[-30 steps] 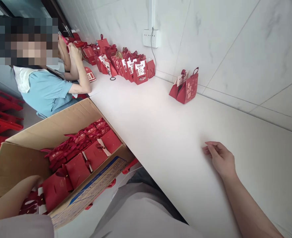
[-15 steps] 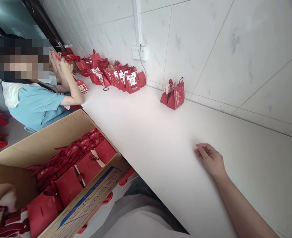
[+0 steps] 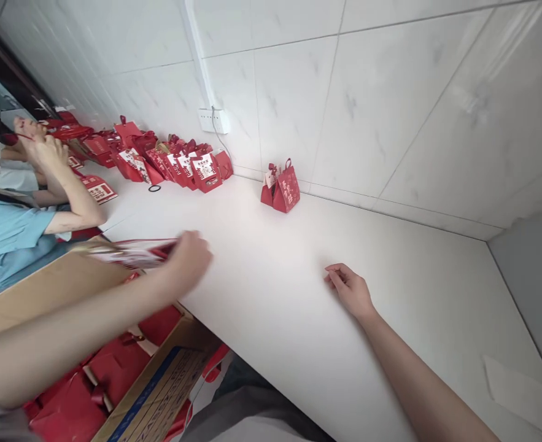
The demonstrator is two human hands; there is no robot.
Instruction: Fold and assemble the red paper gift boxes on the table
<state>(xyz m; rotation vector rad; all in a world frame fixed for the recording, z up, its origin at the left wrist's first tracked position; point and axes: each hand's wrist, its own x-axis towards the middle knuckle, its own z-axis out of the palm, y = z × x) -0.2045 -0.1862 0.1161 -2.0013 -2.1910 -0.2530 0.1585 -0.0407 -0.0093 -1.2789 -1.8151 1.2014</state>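
My left hand (image 3: 190, 264), smeared by motion, is closed on a red and white gift box (image 3: 146, 250) above the cardboard carton's rim, at the table's edge. The gift box is blurred, and its near end is hidden by my fingers. On the white table (image 3: 271, 294) rests my right hand (image 3: 351, 291), its fingers curled in towards the thumb with nothing visible in them. Beyond it, near the wall, two red gift boxes (image 3: 286, 189) with ribbon loops stand upright side by side.
The open cardboard carton (image 3: 155, 393) at lower left holds several red gift boxes (image 3: 123, 362). A row of red gift boxes (image 3: 206, 172) lines the wall under a power socket (image 3: 213, 121). At far left a person in a blue top (image 3: 13, 227) has both hands raised. A black ring (image 3: 154, 188) lies on the table.
My left hand has come up out of the carton with a gift box and moved right, over the table's edge. My right hand keeps its curled pose. The view has swung right.
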